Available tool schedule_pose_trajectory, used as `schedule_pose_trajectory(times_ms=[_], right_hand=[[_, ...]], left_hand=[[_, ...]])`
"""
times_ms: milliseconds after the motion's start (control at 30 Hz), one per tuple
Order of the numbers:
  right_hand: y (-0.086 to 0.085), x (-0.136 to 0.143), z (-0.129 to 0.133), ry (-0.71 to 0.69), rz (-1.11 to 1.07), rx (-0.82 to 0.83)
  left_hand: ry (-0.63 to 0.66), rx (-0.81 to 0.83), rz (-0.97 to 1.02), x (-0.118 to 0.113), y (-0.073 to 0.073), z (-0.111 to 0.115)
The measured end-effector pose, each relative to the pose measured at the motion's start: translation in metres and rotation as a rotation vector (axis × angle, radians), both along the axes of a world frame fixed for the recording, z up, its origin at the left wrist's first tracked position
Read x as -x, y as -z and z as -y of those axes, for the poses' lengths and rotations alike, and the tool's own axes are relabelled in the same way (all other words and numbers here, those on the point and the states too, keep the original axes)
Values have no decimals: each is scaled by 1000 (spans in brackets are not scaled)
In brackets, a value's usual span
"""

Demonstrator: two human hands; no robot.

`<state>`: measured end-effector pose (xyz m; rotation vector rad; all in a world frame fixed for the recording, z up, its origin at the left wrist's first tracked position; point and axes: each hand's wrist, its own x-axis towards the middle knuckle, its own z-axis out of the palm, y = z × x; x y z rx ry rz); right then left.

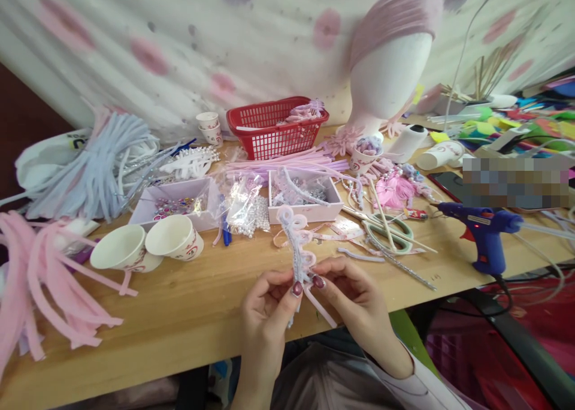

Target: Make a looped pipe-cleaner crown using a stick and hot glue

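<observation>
Between my two hands stands a pipe-cleaner piece (294, 242), pale blue along one side with pink loops curling off the other. My left hand (271, 305) pinches its lower part between thumb and fingers. Close beside it, my right hand (353, 293) is closed in a pinch at the lowest pink loop, where a loose pink end (321, 308) slants down to the right. Both hands are just over the table's front edge. Behind the piece lie a measuring tape (330, 236) and a white box (305, 209) holding beads and another curved pale piece.
Green-handled scissors (398, 233) and a blue glue gun (487, 227) lie to the right. Paper cups (175, 237), a bead box (204, 218) and pink pipe cleaners (67, 290) are left. A red basket (269, 125) and a foam head (386, 74) stand behind.
</observation>
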<state>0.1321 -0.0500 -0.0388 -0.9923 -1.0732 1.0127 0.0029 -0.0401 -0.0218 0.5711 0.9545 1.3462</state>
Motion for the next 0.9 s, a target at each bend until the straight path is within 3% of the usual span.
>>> schedule_pose_trajectory(times_ms=[333,633,900], right_hand=[[-5,-10,4,21,247,-63],[-4,-8,9,14,285,-78],[-12,-9,7,56,429,-193]], left_hand=[[34,18,-21,1,1,0],[41,-10,-38,3,4,0],[21,-30,-88,2,6,1]])
